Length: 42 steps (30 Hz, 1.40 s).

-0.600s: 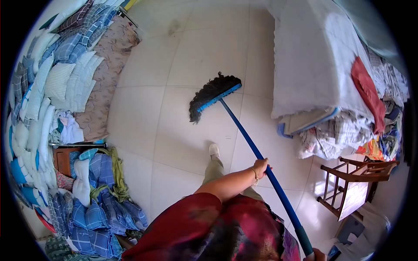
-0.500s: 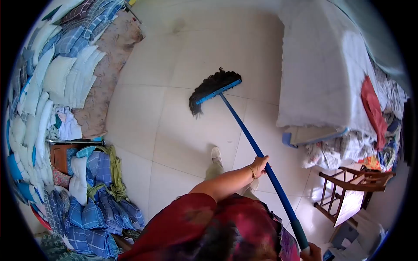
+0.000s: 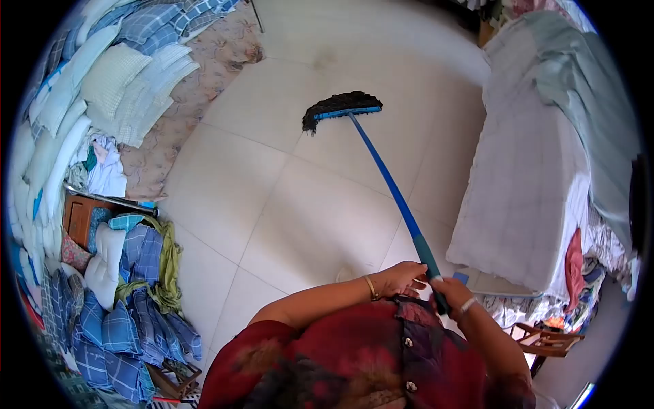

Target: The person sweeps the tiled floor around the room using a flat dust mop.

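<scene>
One mop [image 3: 382,167], one black head [image 3: 344,103] on floor [image 3: 313,211]; right hand [image 3: 449,294]: fingers wrapped round grip [image 3: 424,251]; left hand [image 3: 400,277]: fingers half-curled just beside, cannot tell if touching; one bangle [image 3: 371,288], one wristband [image 3: 468,305]

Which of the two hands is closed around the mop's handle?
The right hand, with a white band at its wrist, is closed around the handle. The left hand, with a gold-coloured bangle, is loosely open beside it.

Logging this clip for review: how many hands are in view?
2: the left hand beside the near end of the mop handle, contact unclear, and the right hand wrapped around that end. Some fingers are hidden; no other hand shows.
</scene>
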Motion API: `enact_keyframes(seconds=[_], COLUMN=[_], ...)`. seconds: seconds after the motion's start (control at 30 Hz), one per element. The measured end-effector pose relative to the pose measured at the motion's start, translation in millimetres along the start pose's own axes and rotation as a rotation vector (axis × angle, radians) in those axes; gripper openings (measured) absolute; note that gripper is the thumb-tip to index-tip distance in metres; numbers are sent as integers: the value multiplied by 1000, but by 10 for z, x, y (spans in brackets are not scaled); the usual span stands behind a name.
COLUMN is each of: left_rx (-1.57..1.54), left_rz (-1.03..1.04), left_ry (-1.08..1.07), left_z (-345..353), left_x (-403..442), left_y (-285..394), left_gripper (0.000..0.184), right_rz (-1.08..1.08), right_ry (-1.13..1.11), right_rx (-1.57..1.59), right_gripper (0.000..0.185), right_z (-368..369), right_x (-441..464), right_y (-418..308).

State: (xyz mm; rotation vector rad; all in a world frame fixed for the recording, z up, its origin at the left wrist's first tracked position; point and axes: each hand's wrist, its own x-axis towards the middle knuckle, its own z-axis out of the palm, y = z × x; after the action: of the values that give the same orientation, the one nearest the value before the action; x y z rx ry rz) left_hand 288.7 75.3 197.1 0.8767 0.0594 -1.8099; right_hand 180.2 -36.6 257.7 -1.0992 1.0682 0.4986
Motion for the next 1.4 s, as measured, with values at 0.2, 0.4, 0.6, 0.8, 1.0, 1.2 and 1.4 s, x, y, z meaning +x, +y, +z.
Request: enact_keyframes(seconds=[0.2,0.4,0.6,0.8,1.0,1.2,1.4], left_rx=[-212,-556,-245,-162,-645,-355,662], left_rz=[248,435,385,41,284,107,-424], left_ry=[38,359,604,863,974,1065,1257], left_z=[-403,-821,-1088,-417,353,731,1183], left_x=[-161,-67,-419,-1427,-1500,-1808,-2273], left_y=[593,1347,1578,484,-128,-931,-1764], left_gripper=[25,29,28,24,26,25,24], right_rz=[22,-126,54,118,347,281,352], right_ry=[-165,-317,-739,-582,-525,-432,-152], right_rx=[154,-127,-701,-667,-363,-139,-173], right_gripper=[24,40,43,39,53,40,6], right_z=[513,876,912,726,1175,1838,2131], right_x=[917,1798,1943,2614,3149,2995,2821], right_y=[-797,-1435,-2200,-1992,-1537,-1242,92])
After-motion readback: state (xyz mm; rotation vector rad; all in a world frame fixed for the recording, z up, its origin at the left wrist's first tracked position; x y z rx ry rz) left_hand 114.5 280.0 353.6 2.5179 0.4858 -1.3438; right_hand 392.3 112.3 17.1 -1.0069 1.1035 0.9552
